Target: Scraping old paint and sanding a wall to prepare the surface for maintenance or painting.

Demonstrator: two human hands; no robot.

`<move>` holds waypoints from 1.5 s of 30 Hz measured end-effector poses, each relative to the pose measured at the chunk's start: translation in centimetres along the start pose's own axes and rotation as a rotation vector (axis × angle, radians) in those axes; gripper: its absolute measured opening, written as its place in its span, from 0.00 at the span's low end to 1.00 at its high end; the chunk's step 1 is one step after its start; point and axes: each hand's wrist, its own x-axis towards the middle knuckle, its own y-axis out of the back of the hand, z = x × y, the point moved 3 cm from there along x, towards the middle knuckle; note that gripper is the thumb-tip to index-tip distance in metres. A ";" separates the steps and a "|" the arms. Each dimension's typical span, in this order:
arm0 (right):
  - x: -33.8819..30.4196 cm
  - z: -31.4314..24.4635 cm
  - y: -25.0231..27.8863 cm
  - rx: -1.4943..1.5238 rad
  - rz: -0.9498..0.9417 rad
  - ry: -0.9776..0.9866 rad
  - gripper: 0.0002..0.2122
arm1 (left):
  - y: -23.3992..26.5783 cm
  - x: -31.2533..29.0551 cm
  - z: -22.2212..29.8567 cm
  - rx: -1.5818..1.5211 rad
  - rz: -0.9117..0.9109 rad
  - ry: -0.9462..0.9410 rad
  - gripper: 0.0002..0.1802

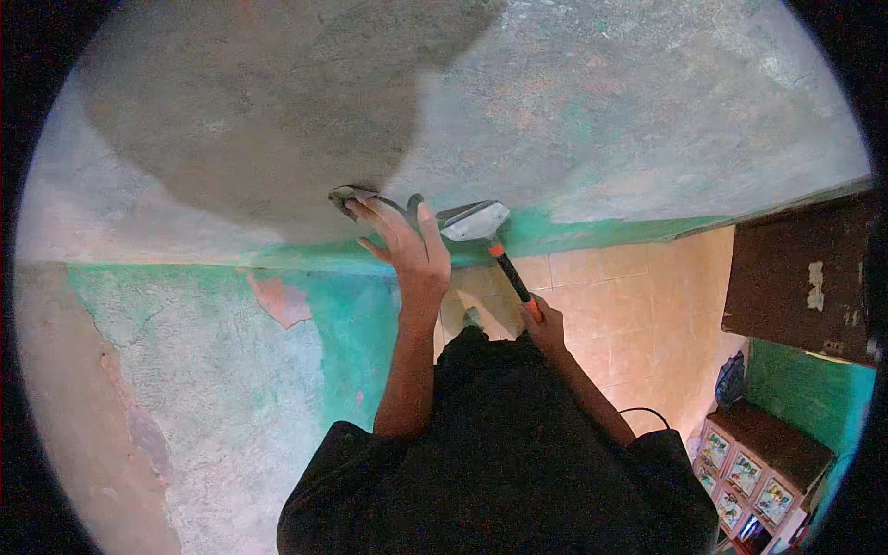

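My left hand [421, 254] is up against the wall, its fingers spread over a small dark grey flat piece [344, 195] pressed to the surface. The piece is partly covered by the fingers, and I cannot tell its exact kind. Beside it, my right hand [548, 326] grips the black and orange handle of a long-handled scraper [507, 268]. The scraper's wide silver head is tilted near the wall, just right of my left hand. Behind my left fingers, the wall [555, 120] carries a large darker grey patch [259, 129].
Green paint runs along the wall's lower part, and a worn green and whitish wall [231, 361] with a chipped pink spot lies left. Tan floor tiles [629, 314] spread to the right. A dark brown wooden panel [786, 277] and a cabinet with pictured drawers [745, 472] stand far right.
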 end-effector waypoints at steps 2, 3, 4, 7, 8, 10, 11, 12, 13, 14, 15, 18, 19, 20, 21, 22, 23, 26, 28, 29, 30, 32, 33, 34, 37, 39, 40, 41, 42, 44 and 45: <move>0.0 0.1 -0.1 -0.009 -0.015 0.002 0.16 | 0.0 0.0 0.2 -0.011 0.015 -0.014 0.44; -0.1 0.4 -0.2 -0.019 -0.001 0.003 0.16 | -0.1 -0.1 -0.1 0.006 0.002 0.002 0.44; -0.1 0.7 -0.2 -0.030 0.013 0.003 0.16 | -0.2 0.0 -0.3 0.024 -0.010 0.018 0.44; -0.3 0.0 -0.2 0.045 -0.004 0.008 0.16 | 0.4 0.0 0.5 -0.032 0.004 0.016 0.44; -0.2 0.1 -0.3 0.045 -0.003 0.009 0.16 | 0.4 0.0 0.3 -0.032 0.004 0.016 0.44; -0.2 0.9 -0.4 -0.015 -0.080 -0.193 0.15 | 0.4 -0.1 -0.1 -0.046 0.017 -0.017 0.44; -0.2 0.8 -0.3 -0.015 -0.081 -0.189 0.15 | 0.4 0.0 -0.3 -0.046 0.021 -0.017 0.44; -0.4 0.5 -0.1 0.004 -0.058 -0.129 0.15 | 0.3 0.0 -0.6 -0.028 0.004 0.003 0.44; -0.4 0.2 0.0 0.023 -0.035 -0.069 0.16 | 0.2 0.0 -0.8 -0.011 -0.013 0.023 0.44; -0.5 0.2 0.1 0.021 -0.034 -0.071 0.16 | 0.2 0.0 -0.6 -0.013 -0.015 0.024 0.44; -0.5 0.3 0.2 -0.001 -0.033 -0.047 0.16 | 0.3 0.1 -0.3 -0.006 -0.004 0.022 0.44; -0.2 0.1 0.2 -0.007 -0.046 -0.064 0.18 | 0.6 0.2 0.4 -0.023 0.019 0.023 0.43; -0.1 0.0 0.1 0.010 -0.060 -0.103 0.19 | 0.7 0.2 0.5 -0.047 0.034 0.027 0.43; -0.1 0.3 0.3 0.008 -0.060 -0.101 0.19 | 0.5 0.2 0.1 -0.048 0.035 0.026 0.43; -0.1 0.5 0.4 -0.077 -0.091 -0.101 0.20 | 0.3 0.1 -0.6 -0.029 0.033 0.009 0.43; -0.1 0.7 0.5 -0.163 -0.122 -0.100 0.20 | 0.1 0.1 -1.0 -0.009 0.032 -0.007 0.43; -0.1 0.6 0.4 -0.163 -0.126 -0.098 0.20 | 0.2 0.1 -0.6 -0.008 0.034 -0.005 0.43; 0.1 0.1 0.2 -0.182 -0.083 -0.068 0.20 | 0.6 0.2 0.2 -0.028 0.044 0.007 0.43; 0.5 0.0 -0.1 -0.132 -0.042 -0.003 0.20 | 0.8 0.1 0.1 -0.020 0.036 -0.017 0.43; 0.7 -0.4 -0.2 -0.132 -0.044 -0.002 0.20 | 0.8 0.1 0.1 -0.019 0.038 -0.016 0.43; 0.8 -0.7 -0.1 -0.159 -0.041 -0.011 0.19 | 0.8 0.1 0.1 -0.020 0.043 -0.007 0.43; 0.8 -0.8 -0.2 -0.183 -0.039 -0.016 0.19 | 1.0 0.1 0.0 -0.018 0.052 0.001 0.43; 0.5 0.0 -0.1 -0.172 -0.052 -0.030 0.19 | 0.9 0.1 0.0 -0.020 0.041 0.011 0.43; 0.4 0.7 -0.1 -0.161 -0.064 -0.044 0.19 | 0.7 0.1 0.0 -0.022 0.030 0.020 0.43; 0.6 -0.8 -0.5 -0.196 -0.095 -0.019 0.18 | 0.4 0.0 -0.9 0.022 0.022 -0.001 0.42; 1.3 -3.4 -0.7 -0.194 -0.086 0.037 0.18 | 0.8 0.0 -0.4 0.021 0.031 -0.008 0.42; 1.5 -4.2 -0.8 -0.190 -0.077 0.098 0.18 | 1.1 0.0 -0.3 0.021 0.044 -0.016 0.42; 1.2 -3.8 -0.8 -0.191 -0.074 0.097 0.18 | 1.2 0.0 -0.4 0.019 0.042 -0.017 0.42; 1.0 -2.8 -1.0 -0.191 -0.088 0.088 0.19 | 1.2 -0.1 -0.8 0.046 0.037 -0.012 0.42; 0.6 -1.5 -1.4 -0.193 -0.104 0.079 0.19 | 1.1 0.0 -1.3 0.073 0.033 -0.005 0.42; 0.4 -1.0 -1.4 -0.186 -0.093 0.061 0.18 | 1.0 0.0 -1.5 0.084 0.021 -0.016 0.42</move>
